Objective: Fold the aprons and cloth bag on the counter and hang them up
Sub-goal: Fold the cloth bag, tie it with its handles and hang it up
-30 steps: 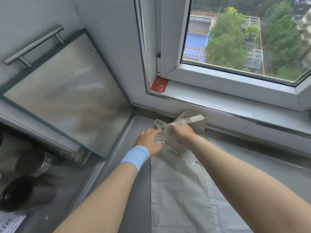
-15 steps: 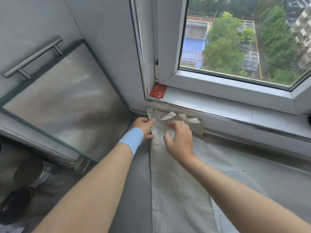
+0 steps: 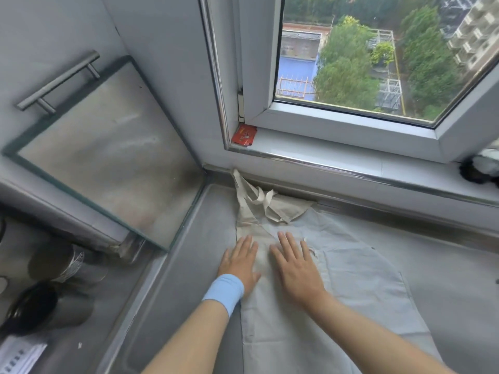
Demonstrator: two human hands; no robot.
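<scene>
A pale beige apron (image 3: 283, 333) lies flat on the grey counter (image 3: 194, 265), its folded strip running toward me. Its neck straps (image 3: 259, 201) are bunched at the far end against the wall under the window. A lighter cloth (image 3: 364, 271) spreads out beneath it to the right. My left hand (image 3: 239, 261), with a blue wristband, rests flat on the apron's left edge, fingers spread. My right hand (image 3: 295, 268) lies flat beside it on the fabric, fingers apart. Neither hand grips anything.
A glass-panelled cabinet door (image 3: 108, 157) with a metal bar handle (image 3: 58, 81) stands open at the left. A red packet (image 3: 244, 134) sits on the window sill (image 3: 351, 160). Dark pots (image 3: 40, 306) stand at lower left. A dark object (image 3: 478, 168) rests on the sill's right end.
Both hands have let go of the straps at the far end and drawn back toward me, now pressing flat on the fabric. The straps lie loose by the wall.
</scene>
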